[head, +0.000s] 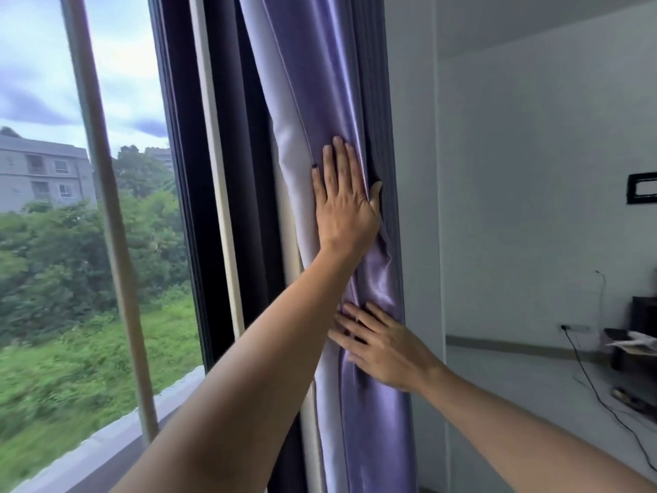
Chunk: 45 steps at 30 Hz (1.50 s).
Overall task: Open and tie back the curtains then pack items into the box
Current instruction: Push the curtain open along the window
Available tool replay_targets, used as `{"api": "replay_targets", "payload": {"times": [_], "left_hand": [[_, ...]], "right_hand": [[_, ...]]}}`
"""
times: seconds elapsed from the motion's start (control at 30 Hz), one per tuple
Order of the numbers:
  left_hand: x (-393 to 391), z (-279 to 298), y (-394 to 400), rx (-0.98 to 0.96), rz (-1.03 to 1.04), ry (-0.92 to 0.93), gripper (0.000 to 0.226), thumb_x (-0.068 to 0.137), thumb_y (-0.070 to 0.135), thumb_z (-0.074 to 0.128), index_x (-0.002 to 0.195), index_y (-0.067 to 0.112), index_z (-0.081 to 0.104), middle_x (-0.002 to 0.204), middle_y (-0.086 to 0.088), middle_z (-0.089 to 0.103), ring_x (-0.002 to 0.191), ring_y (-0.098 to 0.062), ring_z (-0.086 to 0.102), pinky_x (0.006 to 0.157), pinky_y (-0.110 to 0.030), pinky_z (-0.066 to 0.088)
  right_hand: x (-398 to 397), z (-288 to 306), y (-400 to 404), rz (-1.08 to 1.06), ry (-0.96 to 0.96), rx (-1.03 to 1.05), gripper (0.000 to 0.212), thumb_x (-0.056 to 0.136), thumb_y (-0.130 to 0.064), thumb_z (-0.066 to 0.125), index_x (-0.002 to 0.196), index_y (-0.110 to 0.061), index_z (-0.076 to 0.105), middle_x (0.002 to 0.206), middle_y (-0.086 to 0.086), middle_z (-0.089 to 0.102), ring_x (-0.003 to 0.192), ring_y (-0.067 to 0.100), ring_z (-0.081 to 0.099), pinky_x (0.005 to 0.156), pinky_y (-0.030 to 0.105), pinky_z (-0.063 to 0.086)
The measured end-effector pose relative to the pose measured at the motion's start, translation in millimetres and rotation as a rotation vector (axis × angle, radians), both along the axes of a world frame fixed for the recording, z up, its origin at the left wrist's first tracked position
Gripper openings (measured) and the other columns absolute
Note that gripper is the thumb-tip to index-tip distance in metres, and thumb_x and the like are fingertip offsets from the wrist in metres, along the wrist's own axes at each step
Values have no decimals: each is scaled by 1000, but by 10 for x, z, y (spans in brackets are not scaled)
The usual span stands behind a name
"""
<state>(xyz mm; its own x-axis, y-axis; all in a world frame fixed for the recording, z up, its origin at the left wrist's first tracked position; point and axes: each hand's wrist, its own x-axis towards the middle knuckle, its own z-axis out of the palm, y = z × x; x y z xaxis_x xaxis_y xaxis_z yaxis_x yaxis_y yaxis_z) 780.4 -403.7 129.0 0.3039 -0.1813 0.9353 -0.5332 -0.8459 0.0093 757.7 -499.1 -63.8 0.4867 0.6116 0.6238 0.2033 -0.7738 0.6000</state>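
Observation:
A shiny purple curtain (320, 83) with a pale lining hangs bunched into a narrow column beside the white wall, right of the window. My left hand (343, 197) lies flat on it at mid height, fingers straight and pointing up, thumb spread toward the wall side. Lower down, my right hand (382, 350) presses flat against the same bunch, fingers straight and pointing left. Neither hand grips the fabric. No tie-back or box is visible.
The dark window frame (185, 172) and uncovered glass fill the left, with trees and a building outside. A white wall (533, 190) is on the right. Low at far right stand dark furniture (643, 314), a wall socket (574, 328) and a black cable (597, 393) across the floor.

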Motion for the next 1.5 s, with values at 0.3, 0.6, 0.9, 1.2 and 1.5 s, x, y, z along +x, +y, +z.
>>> {"api": "replay_targets", "payload": {"times": [0.3, 0.6, 0.9, 1.2, 1.5], "left_hand": [[302, 21, -345, 3, 44, 37, 65, 101, 41, 18, 148, 2, -5, 158, -14, -7, 146, -28, -7, 119, -42, -3], [381, 32, -704, -4, 67, 83, 66, 101, 43, 14, 148, 2, -7, 158, -14, -9, 146, -28, -9, 119, -41, -4], [251, -85, -492, 49, 111, 115, 67, 100, 45, 12, 148, 2, -8, 158, -13, -10, 146, -26, -9, 119, -39, -2], [-49, -319, -64, 207, 44, 99, 81, 95, 60, 17, 148, 3, -7, 159, -11, -6, 146, -26, -6, 119, -40, -1], [-603, -817, 294, 407, 104, 96, 68, 97, 51, 26, 150, 9, 18, 158, -11, 14, 146, -28, 10, 117, -52, 13]], "right_hand": [[308, -117, -72, -49, 57, 151, 65, 89, -56, 50, 142, -27, 26, 151, 2, 37, 143, 28, 28, 113, 53, 28], [528, -180, -287, -101, 34, 224, 66, 87, -54, 46, 143, -26, 24, 151, 3, 38, 144, 27, 25, 114, 52, 21], [441, -343, -248, -97, 24, 242, 71, 86, -53, 52, 145, -26, 24, 154, 5, 33, 145, 27, 24, 114, 50, 20], [-8, -406, -44, -161, 146, 250, 72, 89, -54, 48, 151, -28, 22, 159, 6, 17, 148, 25, 11, 117, 51, 17], [-579, -598, 203, -158, 205, 285, 69, 85, -42, 59, 148, -27, 33, 156, 8, 29, 147, 25, 17, 113, 56, 23]]}}
